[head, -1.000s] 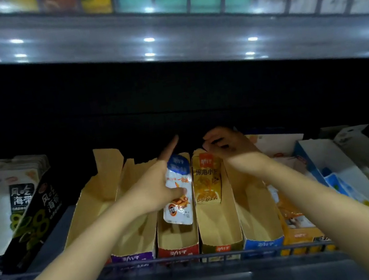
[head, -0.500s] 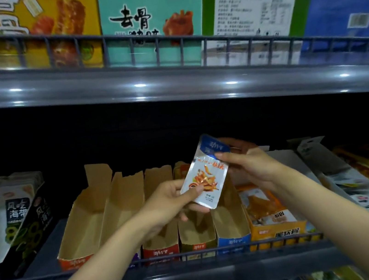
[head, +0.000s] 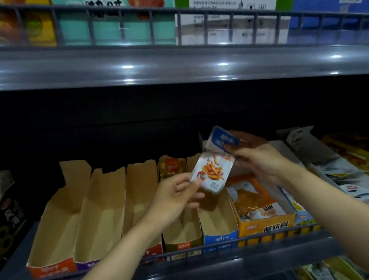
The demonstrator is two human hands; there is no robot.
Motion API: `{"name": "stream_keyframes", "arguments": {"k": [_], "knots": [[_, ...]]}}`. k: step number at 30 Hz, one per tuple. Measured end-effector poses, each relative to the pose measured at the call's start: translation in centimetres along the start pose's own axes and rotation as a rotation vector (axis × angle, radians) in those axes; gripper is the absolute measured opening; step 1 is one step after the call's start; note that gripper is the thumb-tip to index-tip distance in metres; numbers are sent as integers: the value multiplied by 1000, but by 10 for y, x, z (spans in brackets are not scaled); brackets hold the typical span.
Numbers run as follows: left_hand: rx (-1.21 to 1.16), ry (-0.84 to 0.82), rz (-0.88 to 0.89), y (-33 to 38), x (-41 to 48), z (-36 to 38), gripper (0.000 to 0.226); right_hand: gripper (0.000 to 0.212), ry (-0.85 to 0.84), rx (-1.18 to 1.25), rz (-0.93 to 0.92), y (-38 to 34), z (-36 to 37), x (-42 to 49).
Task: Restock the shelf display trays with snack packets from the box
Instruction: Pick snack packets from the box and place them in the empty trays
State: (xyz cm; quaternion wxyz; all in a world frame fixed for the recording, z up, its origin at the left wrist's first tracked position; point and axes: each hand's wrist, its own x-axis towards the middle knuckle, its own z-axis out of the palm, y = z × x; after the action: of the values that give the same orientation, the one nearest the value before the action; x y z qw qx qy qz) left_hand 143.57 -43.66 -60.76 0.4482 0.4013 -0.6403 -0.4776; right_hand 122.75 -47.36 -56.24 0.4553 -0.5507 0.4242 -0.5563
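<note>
White, blue-topped foil snack packet held above blue-fronted cardboard display tray. Left hand pinches lower corner; right hand grips top edge. Likely light, floppy, slick: grip sealed edges.

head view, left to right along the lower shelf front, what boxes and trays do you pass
black box → orange-front tray → purple-front tray → red-front tray → olive-front tray → blue-front tray → yellow box

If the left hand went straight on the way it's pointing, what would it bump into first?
Probably the right hand, gripping the other end of the snack packet that the left hand pinches. Depth is unclear, though.
</note>
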Motion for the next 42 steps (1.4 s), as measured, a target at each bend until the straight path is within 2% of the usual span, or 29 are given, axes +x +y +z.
{"name": "stream_keyframes", "arguments": {"k": [2, 4, 7, 10, 12, 16, 20, 25, 32, 42], "knots": [[178, 59, 72, -5, 3, 0, 25, 31, 33, -32, -26, -3, -4, 10], [411, 91, 115, -9, 6, 0, 43, 35, 54, -189, -85, -5, -4, 21], [635, 90, 71, -18, 15, 1, 68, 45, 50, -445, -137, 0, 1, 42], [589, 17, 10, -24, 20, 5, 75, 43, -84, -735, -200, 11, 5, 61], [588, -6, 2, -27, 20, 8, 73, 39, -171, -825, -193, 24, 7, 68], [566, 13, -18, -32, 19, 9, 71, 30, -268, -810, -136, 49, 8, 74], [592, 1, 23, -35, 21, 6, 70, 26, -329, -917, -199, 60, 12, 79], [599, -10, 39, -41, 23, 4, 73, 23, -247, -1006, -269, 68, 16, 83], [582, 2, 40, -44, 25, 2, 73, 24, -117, -1009, -416, 77, 15, 85], [573, 11, 22, -43, 24, 2, 74, 31, -16, -1042, -313, 77, 15, 86]]}}
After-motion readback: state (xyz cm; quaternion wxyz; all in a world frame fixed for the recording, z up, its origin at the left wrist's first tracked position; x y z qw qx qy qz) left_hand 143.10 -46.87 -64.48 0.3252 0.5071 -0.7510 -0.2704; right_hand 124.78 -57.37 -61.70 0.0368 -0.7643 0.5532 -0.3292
